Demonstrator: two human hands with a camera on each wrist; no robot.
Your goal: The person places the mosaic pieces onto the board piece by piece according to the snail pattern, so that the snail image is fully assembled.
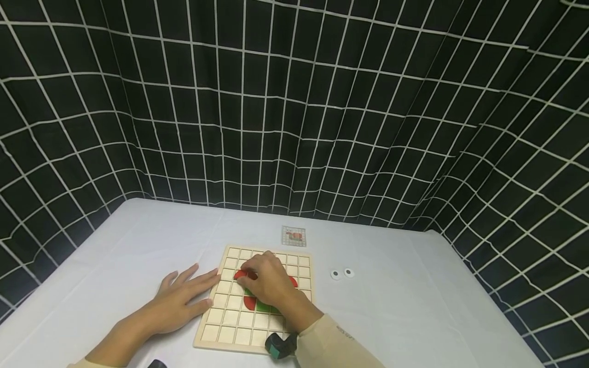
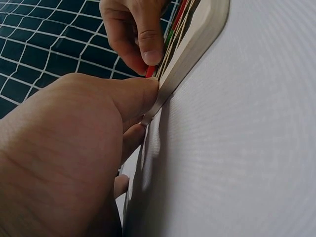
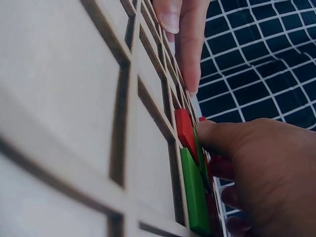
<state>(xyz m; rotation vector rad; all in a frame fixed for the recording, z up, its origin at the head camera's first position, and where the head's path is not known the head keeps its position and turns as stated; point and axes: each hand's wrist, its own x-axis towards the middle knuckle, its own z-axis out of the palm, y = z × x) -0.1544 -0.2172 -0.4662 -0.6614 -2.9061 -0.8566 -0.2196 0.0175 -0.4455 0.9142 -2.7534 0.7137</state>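
Observation:
A wooden grid board (image 1: 226, 335) lies on the white table. Over its upper left part, my right hand (image 1: 272, 281) pinches a red rounded piece (image 1: 240, 274) between thumb and fingers, at the surface of the grid. Below that hand a red quarter-round piece (image 1: 250, 303) and a green piece (image 1: 264, 307) sit in the cells; another red piece (image 1: 293, 281) shows to its right. The hand hides the cells in the middle. My left hand (image 1: 177, 302) rests with extended fingers against the board's left edge, its thumb (image 2: 140, 94) touching the rim.
Beyond the board lies a small picture card (image 1: 293, 236) with a red figure on a grid. Two white pieces with dark dots, like eyes (image 1: 335, 274), lie to the right. A black gridded curtain (image 1: 285, 112) hangs behind the table (image 1: 405, 306).

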